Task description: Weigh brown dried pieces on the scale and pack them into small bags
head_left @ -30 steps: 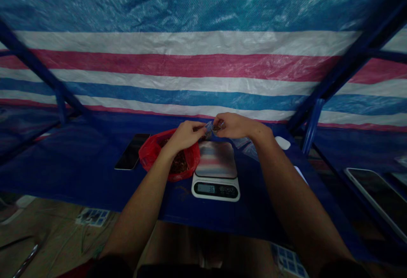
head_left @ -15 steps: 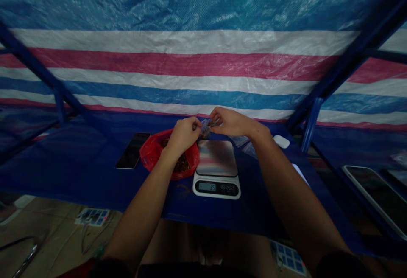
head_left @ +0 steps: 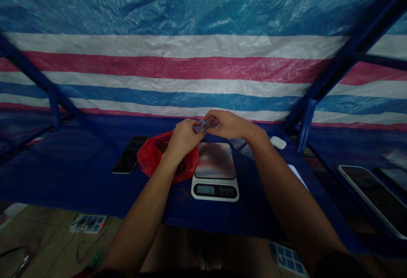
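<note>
**Left hand (head_left: 183, 137) and right hand (head_left: 230, 125) pinch a small clear plastic bag (head_left: 205, 126) above a digital scale (head_left: 215, 191)**

In the head view, both hands are closed on the bag, holding it up between them at the far edge of the scale's steel platform (head_left: 214, 161), not touching it. The fingers hide whatever the bag may contain. The display seems to read 35. Just beyond the left hand sits an open red plastic bag (head_left: 151, 159) of dark brown shreds (head_left: 181, 167) — too dim to identify. A black smartphone (head_left: 129, 155) lies beside it on the blue tabletop (head_left: 79, 172), and a small white case (head_left: 277, 142) lies near the right hand.
</note>
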{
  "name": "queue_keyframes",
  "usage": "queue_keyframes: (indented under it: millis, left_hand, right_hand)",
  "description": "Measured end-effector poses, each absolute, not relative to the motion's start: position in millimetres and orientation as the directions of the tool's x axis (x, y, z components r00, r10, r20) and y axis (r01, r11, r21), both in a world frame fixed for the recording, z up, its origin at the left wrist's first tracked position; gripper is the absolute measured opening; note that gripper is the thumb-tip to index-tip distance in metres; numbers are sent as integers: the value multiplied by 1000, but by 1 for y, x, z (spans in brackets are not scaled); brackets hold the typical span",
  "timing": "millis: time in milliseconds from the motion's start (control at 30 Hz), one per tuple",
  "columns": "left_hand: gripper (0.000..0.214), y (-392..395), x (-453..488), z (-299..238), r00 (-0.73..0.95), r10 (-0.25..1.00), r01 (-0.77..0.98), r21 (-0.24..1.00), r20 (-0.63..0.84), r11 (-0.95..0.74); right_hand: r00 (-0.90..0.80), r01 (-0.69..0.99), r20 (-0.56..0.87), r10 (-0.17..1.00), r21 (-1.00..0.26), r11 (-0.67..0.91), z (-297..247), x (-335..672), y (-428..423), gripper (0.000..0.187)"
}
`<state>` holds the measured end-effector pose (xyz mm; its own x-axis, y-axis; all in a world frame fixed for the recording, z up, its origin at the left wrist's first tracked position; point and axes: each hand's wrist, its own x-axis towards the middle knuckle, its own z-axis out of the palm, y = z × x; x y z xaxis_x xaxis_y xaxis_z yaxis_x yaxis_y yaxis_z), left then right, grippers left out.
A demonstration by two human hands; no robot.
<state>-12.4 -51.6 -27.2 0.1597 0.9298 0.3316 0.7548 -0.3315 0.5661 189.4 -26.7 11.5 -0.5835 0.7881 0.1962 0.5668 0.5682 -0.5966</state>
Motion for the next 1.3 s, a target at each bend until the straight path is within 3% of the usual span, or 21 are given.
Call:
queue_keyframes:
  millis: [200, 467, 833, 967, 1100, 1300]
  left_hand:
    - [24, -56, -12, -24, 245, 929, 746, 558, 277, -364]
    - [27, -55, -20, -27, 341, 911, 630, 663, 233, -405]
    - [28, -52, -20, -31, 217, 917, 627, 673, 334, -393]
    - [24, -51, -20, -29, 227, 911, 667, 627, 343, -402]
    - [23, -49, -21, -31, 256, 890, 677, 587, 378, -444]
    - [26, -48, -21, -34, 223, 898, 610, 664, 380, -433]
  right_hand:
    - [-523, 652, 154, 838, -561, 510, 14, 188, -29, 27]
    - [-570, 593, 191, 799, -577, 561, 14, 193, -27, 23]
    - [-623, 594, 213, 753, -498, 632, 17, 191, -28, 26]
    - [-655, 555, 207, 727, -522, 648, 17, 190, -28, 22]
    - [-554, 601, 233, 800, -553, 577, 13, 190, -26, 29]
    - [-552, 483, 172, 816, -732, 481, 3, 187, -20, 28]
